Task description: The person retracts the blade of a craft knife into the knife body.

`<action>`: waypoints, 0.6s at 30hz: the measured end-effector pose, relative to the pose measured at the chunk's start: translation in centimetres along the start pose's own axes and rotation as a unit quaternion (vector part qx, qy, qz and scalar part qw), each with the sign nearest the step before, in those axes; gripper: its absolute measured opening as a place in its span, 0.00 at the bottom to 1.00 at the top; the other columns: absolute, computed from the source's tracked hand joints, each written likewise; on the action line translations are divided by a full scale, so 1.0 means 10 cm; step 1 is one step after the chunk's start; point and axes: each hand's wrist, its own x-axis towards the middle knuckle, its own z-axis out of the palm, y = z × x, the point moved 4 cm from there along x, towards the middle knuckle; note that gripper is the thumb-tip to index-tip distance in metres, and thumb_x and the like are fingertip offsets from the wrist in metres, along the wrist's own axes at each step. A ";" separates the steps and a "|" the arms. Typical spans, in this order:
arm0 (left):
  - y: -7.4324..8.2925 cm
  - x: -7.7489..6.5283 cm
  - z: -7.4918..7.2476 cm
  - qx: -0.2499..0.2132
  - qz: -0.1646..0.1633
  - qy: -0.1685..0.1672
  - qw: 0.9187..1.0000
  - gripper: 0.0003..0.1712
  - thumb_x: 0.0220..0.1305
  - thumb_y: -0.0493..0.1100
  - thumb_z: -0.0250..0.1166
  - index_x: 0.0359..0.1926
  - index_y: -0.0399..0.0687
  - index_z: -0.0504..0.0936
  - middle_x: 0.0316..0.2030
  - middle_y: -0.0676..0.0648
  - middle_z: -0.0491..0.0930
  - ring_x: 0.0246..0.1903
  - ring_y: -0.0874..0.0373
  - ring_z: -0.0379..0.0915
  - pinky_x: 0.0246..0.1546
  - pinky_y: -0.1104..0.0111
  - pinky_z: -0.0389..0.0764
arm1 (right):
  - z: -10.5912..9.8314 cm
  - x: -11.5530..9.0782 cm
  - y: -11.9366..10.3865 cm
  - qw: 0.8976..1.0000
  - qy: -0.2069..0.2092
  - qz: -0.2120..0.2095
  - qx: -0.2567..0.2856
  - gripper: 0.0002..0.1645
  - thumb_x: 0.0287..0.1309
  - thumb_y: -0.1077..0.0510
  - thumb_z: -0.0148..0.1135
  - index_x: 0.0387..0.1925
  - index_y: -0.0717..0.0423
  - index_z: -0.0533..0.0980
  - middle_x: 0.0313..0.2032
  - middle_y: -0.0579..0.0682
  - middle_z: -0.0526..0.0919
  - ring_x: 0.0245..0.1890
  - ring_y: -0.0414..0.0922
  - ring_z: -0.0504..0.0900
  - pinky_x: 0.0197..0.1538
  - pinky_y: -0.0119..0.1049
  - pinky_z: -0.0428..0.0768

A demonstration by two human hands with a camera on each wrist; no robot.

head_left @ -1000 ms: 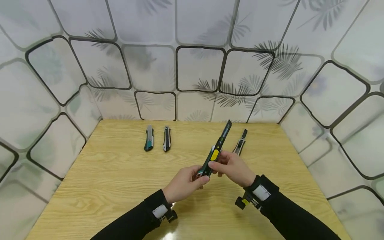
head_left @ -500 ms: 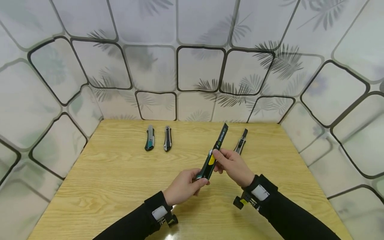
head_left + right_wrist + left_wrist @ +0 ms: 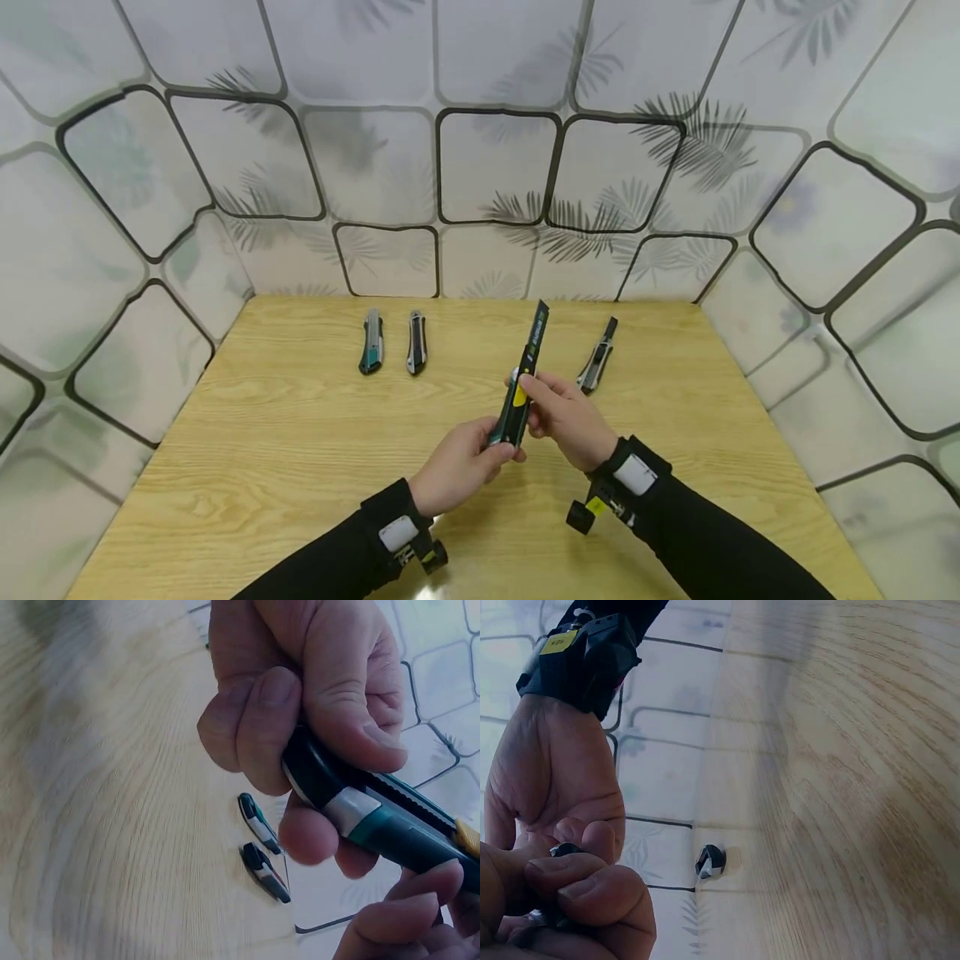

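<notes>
In the head view both hands hold a utility knife (image 3: 514, 414) with a dark green and black handle and a yellow slider. A long black lettered strip extends from its top end; whether it is blade or cover, I cannot tell. My left hand (image 3: 463, 462) grips the butt end, thumb on top. My right hand (image 3: 572, 421) pinches the handle, its thumb by the yellow slider's upper end. The right wrist view shows the knife's handle (image 3: 409, 838) between the hands, fingers curled round its butt. In the left wrist view fingers mostly hide the knife.
Two utility knives, one teal and grey (image 3: 371, 342) and one grey and black (image 3: 417, 343), lie at the back left of the wooden table (image 3: 300, 433). Another grey one (image 3: 596, 360), its black tip extended, lies beyond my right hand. Patterned fabric walls (image 3: 495, 167) enclose the back and sides.
The held knife has swung more upright, its tip moving left. My right hand has shifted left, and its thumb has gone from below the yellow slider to its upper end.
</notes>
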 end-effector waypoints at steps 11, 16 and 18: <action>0.05 0.03 -0.06 0.007 0.010 0.002 1.000 0.16 0.79 0.41 0.64 0.60 0.37 0.78 0.31 0.50 0.75 0.27 0.59 0.66 0.27 0.71 0.67 | 0.11 -0.03 0.06 0.997 -0.052 -0.007 -0.049 0.38 0.78 0.56 0.63 0.81 0.57 0.61 0.61 0.54 0.80 0.48 0.43 0.80 0.49 0.36 0.82; 0.00 0.09 -0.04 0.099 0.013 0.052 0.994 0.28 0.76 0.52 0.69 0.65 0.38 0.77 0.45 0.43 0.83 0.30 0.60 0.71 0.29 0.70 0.73 | 0.07 -0.03 0.09 0.997 0.003 0.000 -0.080 0.24 0.80 0.53 0.60 0.67 0.63 0.74 0.50 0.53 0.83 0.37 0.42 0.78 0.41 0.33 0.78; 0.01 0.10 -0.04 0.151 0.022 0.088 0.984 0.30 0.73 0.55 0.71 0.64 0.40 0.78 0.48 0.42 0.84 0.32 0.59 0.74 0.33 0.68 0.76 | 0.07 -0.02 0.11 0.996 0.026 0.002 -0.087 0.21 0.81 0.52 0.59 0.61 0.66 0.77 0.45 0.52 0.84 0.35 0.42 0.78 0.40 0.32 0.79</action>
